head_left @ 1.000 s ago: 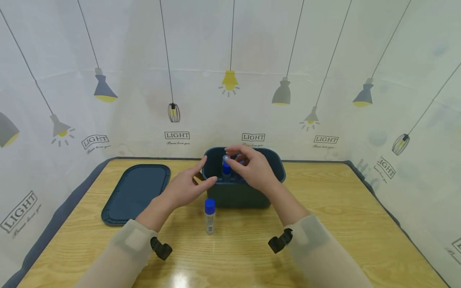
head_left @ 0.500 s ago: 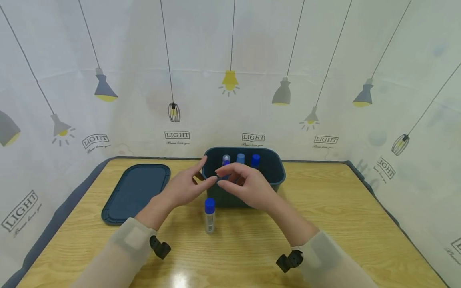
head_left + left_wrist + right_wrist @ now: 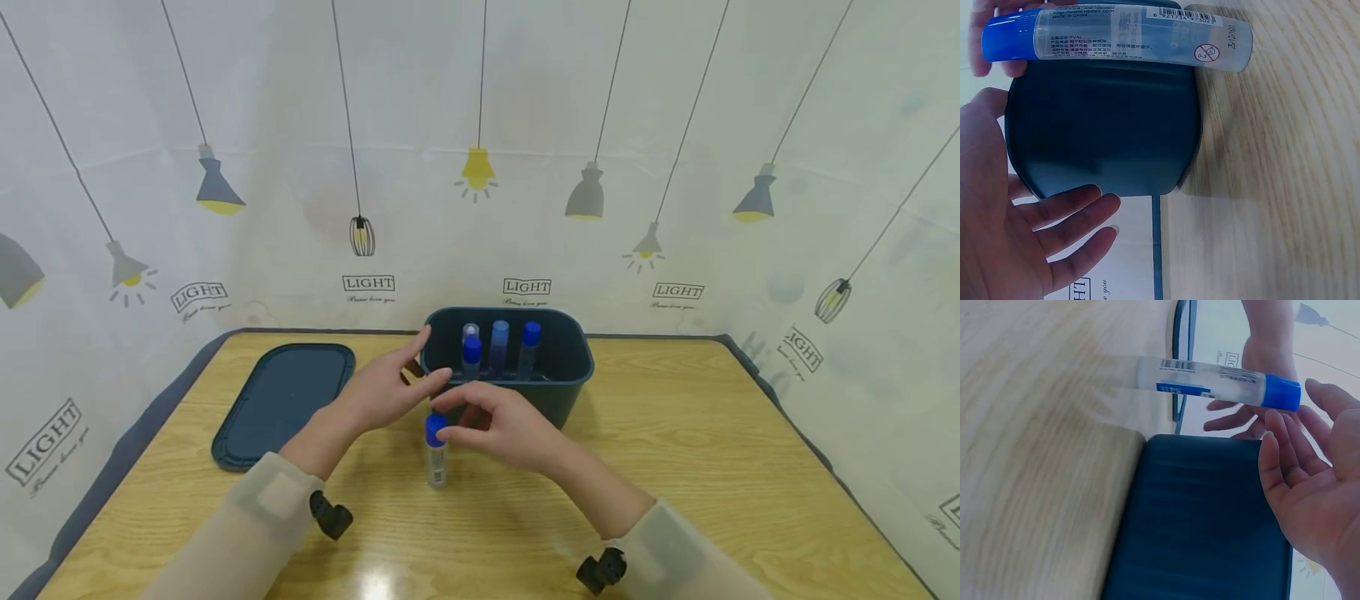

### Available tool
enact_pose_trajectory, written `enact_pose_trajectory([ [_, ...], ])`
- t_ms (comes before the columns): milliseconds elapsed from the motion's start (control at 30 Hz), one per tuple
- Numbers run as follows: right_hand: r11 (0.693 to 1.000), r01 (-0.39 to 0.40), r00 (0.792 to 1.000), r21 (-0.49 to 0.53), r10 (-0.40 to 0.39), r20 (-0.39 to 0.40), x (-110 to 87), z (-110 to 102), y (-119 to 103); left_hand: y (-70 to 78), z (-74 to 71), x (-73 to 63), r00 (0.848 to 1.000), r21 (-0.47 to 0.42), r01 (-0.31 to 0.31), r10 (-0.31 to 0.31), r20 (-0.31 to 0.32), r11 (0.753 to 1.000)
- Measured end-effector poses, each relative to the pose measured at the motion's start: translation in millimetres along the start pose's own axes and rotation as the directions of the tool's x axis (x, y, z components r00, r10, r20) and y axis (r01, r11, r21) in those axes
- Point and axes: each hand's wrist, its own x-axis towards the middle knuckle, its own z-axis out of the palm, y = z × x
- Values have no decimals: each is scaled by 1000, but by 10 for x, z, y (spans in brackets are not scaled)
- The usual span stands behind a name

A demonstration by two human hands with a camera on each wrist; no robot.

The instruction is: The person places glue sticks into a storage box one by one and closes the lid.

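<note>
A clear liquid glue bottle [image 3: 437, 464] with a blue cap stands upright on the table in front of the dark green bin [image 3: 551, 400]. Near its cap is my right hand [image 3: 506, 425], thumb and fingers apart on either side in the head view. The right wrist view also shows those fingers at the blue cap [image 3: 1282, 392], not closed round it. My left hand [image 3: 386, 387] is at the bin's left end, thumb and fingers spread by the rim. Inside the bin several glue bottles stand upright, among them a blue-capped one [image 3: 471, 350] and a lighter blue-topped one [image 3: 498, 335].
A dark blue-green lid [image 3: 288, 400] lies flat on the wooden table [image 3: 675, 467] at the left. Behind the bin hangs a pale curtain [image 3: 420, 183] printed with lamps, along the table's back edge.
My right hand has left a blue-capped bottle in the bin, coming back over the rim toward me and down to the standing bottle's cap. My left hand has stayed put.
</note>
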Motion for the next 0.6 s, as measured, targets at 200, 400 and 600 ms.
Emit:
enact_pose_trajectory([
  [200,1000,-12,1000,-1,12,26,-4,70,40,-2,-4,-8,1000,-18,-1,1,2,1000],
  [400,1000,-14,999,-9,14,31,0,118,70,-11,0,3,1000,-20,-2,2,1,1000],
  [600,1000,-13,999,-22,14,41,7,145,82,-17,4,6,1000,-19,-3,3,-3,1000],
])
